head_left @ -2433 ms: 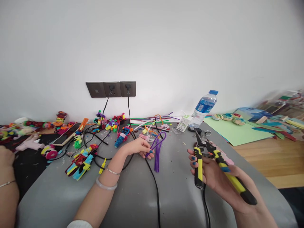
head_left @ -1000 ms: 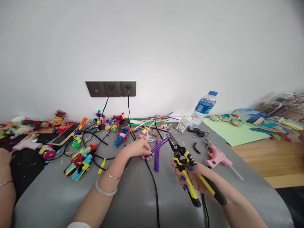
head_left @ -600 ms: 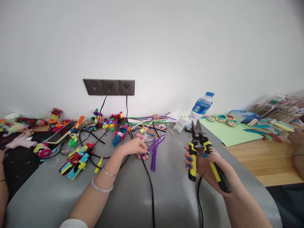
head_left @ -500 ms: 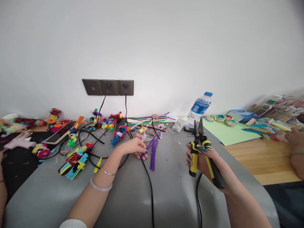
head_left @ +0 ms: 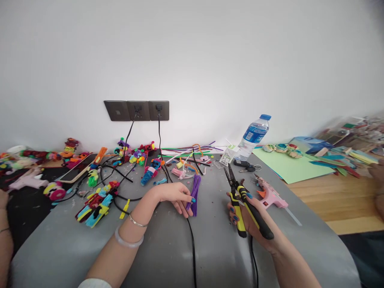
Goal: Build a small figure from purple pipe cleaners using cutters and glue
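Observation:
My left hand (head_left: 175,197) is over the grey table with its fingers pinched at the left side of a bundle of purple pipe cleaners (head_left: 196,194). A short purple piece shows between the fingertips, against the bundle. In my right hand (head_left: 250,214) are pliers (head_left: 238,198) with yellow and black handles, gripped with the jaws pointing up and away and slightly apart. Just right of that hand lies a pink glue gun (head_left: 271,194) with a clear glue stick out of its back.
Pipe-cleaner figures (head_left: 97,204) and black cables (head_left: 192,248) spread across the left and middle. Toward the wall stand a water bottle (head_left: 255,136) and a small carton (head_left: 228,156), with keys (head_left: 246,165) nearby. Green paper (head_left: 300,168) lies right. Other people's arms show at both edges.
My left hand has moved right and down, bringing the slanted purple pipe cleaner alongside the bundle. The pliers have shifted left and down, uncovering the glue gun and keys.

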`<control>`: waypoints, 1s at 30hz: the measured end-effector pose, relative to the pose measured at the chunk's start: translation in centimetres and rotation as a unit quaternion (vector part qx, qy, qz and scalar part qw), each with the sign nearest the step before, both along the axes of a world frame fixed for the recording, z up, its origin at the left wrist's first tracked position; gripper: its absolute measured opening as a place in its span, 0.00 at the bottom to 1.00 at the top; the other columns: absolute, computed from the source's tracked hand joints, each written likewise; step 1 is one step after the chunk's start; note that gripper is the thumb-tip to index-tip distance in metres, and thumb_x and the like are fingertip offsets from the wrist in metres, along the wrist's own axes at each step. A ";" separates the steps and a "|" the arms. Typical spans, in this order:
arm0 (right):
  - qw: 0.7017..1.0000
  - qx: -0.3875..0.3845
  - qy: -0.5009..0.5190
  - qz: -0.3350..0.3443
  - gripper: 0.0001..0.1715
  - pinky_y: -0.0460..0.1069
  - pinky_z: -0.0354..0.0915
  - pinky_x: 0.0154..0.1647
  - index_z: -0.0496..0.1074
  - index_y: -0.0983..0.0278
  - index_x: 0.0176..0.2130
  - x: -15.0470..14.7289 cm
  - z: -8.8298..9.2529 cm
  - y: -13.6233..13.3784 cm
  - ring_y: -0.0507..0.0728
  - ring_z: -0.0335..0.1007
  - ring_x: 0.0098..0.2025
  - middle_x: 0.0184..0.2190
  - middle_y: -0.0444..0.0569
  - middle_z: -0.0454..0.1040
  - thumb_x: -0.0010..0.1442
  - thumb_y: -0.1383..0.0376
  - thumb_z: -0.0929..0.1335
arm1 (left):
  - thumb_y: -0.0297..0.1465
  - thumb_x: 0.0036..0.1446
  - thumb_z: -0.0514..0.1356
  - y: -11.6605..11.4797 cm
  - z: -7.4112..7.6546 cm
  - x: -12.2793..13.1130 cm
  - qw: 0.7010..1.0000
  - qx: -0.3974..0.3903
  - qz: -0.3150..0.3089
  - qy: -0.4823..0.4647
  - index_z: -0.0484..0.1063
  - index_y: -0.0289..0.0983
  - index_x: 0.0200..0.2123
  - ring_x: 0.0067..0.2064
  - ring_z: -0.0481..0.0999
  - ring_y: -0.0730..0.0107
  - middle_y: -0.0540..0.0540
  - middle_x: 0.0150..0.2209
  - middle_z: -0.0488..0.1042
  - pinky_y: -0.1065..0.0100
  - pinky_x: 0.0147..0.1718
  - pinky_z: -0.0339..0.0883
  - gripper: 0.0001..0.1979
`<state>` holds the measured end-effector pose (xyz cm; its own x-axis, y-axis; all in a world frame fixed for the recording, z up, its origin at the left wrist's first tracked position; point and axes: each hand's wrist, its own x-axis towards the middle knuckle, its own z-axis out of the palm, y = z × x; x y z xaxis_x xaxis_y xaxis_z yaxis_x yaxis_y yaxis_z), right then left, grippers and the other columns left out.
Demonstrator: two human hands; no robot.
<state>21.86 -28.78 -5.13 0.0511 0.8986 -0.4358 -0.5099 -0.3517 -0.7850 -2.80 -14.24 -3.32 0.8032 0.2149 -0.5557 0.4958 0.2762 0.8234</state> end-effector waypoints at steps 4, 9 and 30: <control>1.000 0.003 0.004 -0.003 0.23 0.49 0.67 0.26 0.74 0.59 0.43 0.3 -0.1 -0.1 0.55 0.68 0.27 0.30 0.48 0.74 0.55 0.46 0.69 | 0.50 0.51 0.64 -0.2 0.5 0.0 1.000 0.007 0.003 0.008 0.60 0.37 0.29 0.30 0.82 0.63 0.40 0.29 0.81 0.65 0.33 0.71 0.24; 0.999 -0.031 -0.037 0.009 0.30 0.50 0.69 0.31 0.75 0.59 0.44 0.6 0.3 -0.4 0.58 0.71 0.31 0.35 0.50 0.77 0.46 0.45 0.74 | 0.45 0.52 0.66 -0.4 0.9 -0.3 1.000 -0.022 -0.005 0.007 0.54 0.41 0.41 0.28 0.81 0.65 0.44 0.34 0.81 0.64 0.34 0.71 0.25; 0.844 0.056 -0.529 0.067 0.33 0.58 0.65 0.49 0.59 0.59 0.57 -0.6 -1.8 1.9 0.64 0.72 0.41 0.38 0.51 0.74 0.56 0.48 0.63 | 0.40 0.55 0.58 3.3 -0.4 -1.5 0.879 0.308 0.343 -0.126 0.61 0.38 0.34 0.22 0.68 0.76 0.50 0.25 0.74 0.74 0.21 0.57 0.13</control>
